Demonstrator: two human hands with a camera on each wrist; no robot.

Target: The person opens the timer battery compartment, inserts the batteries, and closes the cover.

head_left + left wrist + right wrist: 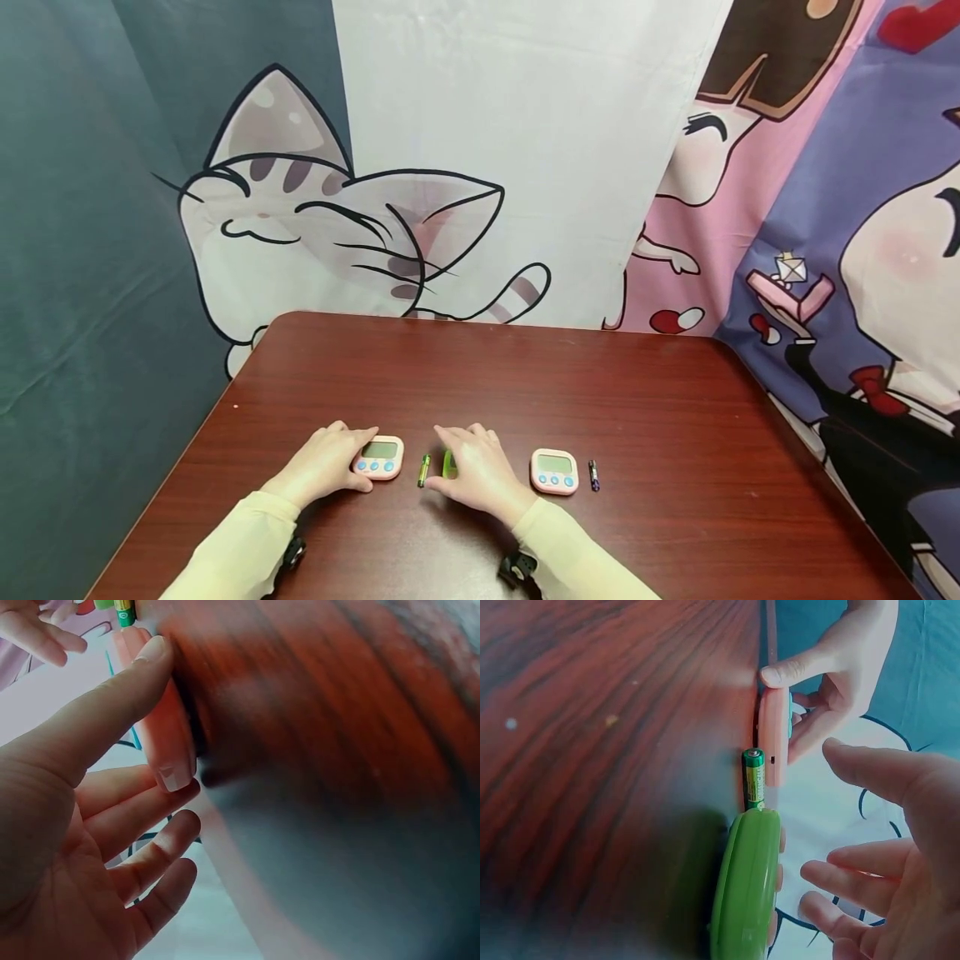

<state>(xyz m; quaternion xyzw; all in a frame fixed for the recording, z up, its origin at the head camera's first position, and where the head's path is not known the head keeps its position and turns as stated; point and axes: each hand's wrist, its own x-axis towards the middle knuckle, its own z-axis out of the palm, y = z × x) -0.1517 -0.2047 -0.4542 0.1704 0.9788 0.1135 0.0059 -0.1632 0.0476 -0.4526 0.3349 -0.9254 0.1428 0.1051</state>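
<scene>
A pink timer [384,468] with a grey screen and blue buttons lies on the table at my left hand [322,465]. My left thumb and fingers hold it by opposite edges, the thumb on its side [165,724] in the left wrist view. My right hand [480,473] hovers with spread fingers over a green timer [750,892], hiding most of it in the head view. Its fingers stay apart from the green case in the right wrist view. Between the two hands lies a green and gold battery [423,471].
A second pink timer [553,472] lies to the right of my right hand, with a dark battery [594,476] beside it. The reddish-brown table [510,375] reaches back to a cartoon-print cloth [480,108].
</scene>
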